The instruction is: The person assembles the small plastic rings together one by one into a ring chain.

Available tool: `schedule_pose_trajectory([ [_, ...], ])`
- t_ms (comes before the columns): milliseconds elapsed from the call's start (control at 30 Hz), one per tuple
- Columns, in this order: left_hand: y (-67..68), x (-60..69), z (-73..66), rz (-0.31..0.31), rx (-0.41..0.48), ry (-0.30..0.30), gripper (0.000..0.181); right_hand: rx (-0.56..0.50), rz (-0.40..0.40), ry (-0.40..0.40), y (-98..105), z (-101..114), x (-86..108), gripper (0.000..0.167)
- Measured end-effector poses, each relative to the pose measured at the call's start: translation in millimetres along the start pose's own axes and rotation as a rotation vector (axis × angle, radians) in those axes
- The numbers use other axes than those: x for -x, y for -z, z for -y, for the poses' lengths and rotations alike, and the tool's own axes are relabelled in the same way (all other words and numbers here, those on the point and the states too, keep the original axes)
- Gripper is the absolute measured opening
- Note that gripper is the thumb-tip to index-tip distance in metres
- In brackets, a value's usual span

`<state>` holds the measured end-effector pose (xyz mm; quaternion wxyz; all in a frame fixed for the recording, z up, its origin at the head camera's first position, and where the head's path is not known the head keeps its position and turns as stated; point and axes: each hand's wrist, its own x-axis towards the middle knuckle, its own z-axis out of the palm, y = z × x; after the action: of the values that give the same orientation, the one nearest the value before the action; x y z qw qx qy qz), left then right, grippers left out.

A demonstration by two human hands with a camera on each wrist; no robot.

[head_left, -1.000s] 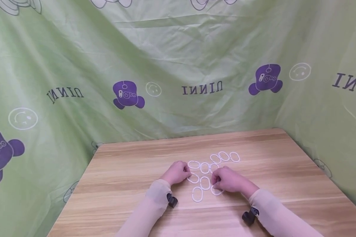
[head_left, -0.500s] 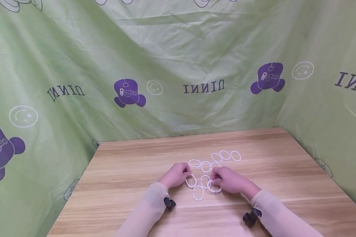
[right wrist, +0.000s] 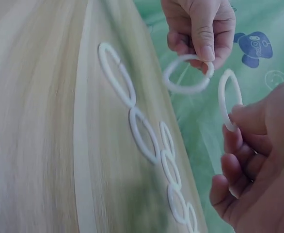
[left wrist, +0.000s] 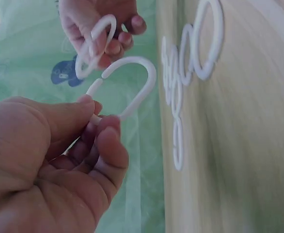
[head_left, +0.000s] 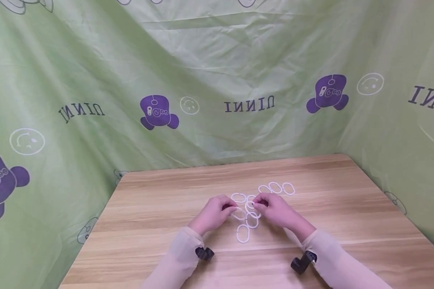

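My left hand (head_left: 213,212) pinches a white oval ring (left wrist: 151,80) between thumb and fingertips. A small gap shows in that ring's side in the left wrist view. Facing it, my right hand (head_left: 280,210) pinches a second white oval ring (right wrist: 222,94), tilted nearly edge-on in the right wrist view. Both rings are off the table, close together; the wrist views show them apart. Beneath the hands lie several similar loose rings, the nearest ring (head_left: 243,242) towards me. Some of them are partly hidden behind the right hand and the held rings.
The wooden table (head_left: 152,208) extends around the rings on all sides. At its back and sides hangs a green printed cloth (head_left: 209,60). A farther row of white rings (head_left: 289,183) lies behind the right hand. Small black cameras are strapped at both wrists.
Both hands have lifted their rings from the table and brought them closer together. My right hand has moved up and slightly left; my left hand's ring has turned.
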<state>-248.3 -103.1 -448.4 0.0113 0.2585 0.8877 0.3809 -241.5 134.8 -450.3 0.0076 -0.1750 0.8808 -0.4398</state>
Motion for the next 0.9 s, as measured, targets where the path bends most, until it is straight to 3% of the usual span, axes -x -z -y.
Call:
schedule_pose_trajectory([
  [233, 0.4, 5.8, -9.0, 0.003, 0.073, -0.041, 0.007, -0.071, -0.1, -0.04, -3.4, 7.5, -1.0, 0.007],
  [667, -2.6, 8.5, -11.7, 0.019, 0.125, -0.017, 0.006, -0.095, -0.164, -0.085, -9.1, 12.0, -1.2, 0.007],
  [900, -2.5, 8.5, -8.4, 0.016, 0.123, -0.038, 0.005, -0.102, -0.193, -0.078, -10.5, 14.0, -0.5, 0.008],
])
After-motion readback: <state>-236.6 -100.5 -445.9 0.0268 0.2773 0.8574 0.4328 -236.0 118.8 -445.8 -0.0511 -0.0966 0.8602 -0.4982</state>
